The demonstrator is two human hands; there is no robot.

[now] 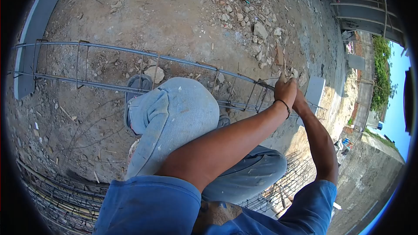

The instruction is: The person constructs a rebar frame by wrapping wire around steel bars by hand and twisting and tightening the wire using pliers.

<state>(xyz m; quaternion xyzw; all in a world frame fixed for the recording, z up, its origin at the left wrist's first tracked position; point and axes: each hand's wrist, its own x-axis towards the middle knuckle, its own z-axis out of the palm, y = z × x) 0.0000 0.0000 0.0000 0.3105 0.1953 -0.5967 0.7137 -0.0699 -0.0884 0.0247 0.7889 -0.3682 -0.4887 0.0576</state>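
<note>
Fingers (283, 79) at rebar cage (117, 48), long axis slanting down rightward.

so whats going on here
A person crouches over a long rebar cage propped on a grey block at one end and another block near the other. Their left hand is curled at the cage close to that second block, with the right hand right up against it, partly hidden. Exactly what they grip is hard to tell.
</note>
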